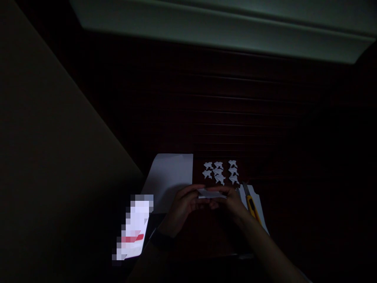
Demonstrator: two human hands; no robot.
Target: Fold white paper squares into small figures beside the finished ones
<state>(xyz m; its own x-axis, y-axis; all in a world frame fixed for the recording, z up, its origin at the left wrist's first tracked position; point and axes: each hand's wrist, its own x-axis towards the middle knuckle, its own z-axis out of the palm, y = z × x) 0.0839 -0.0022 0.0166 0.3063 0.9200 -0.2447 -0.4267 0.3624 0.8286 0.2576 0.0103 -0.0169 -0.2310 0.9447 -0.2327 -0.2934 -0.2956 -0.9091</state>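
A small folded piece of white paper (211, 193) is held between my two hands, just above the dark table. My left hand (186, 199), with a dark band at the wrist, pinches its left end. Its right end is gripped by my right hand (231, 200), thumb below and fingers along the top. Beyond my hands lie several small folded paper figures (218, 172), set out in loose columns. The utility knife (251, 204) with a yellow handle rests on white paper (261, 208) to the right of my right hand.
A large white sheet (173, 171) lies to the left, partly behind my left hand. Nearer on that side glows a phone screen (135, 232), its content blurred. Dark slatted wood (235, 110) rises behind the table (203, 236), and a pale ledge (220, 33) crosses the top. The room is dim.
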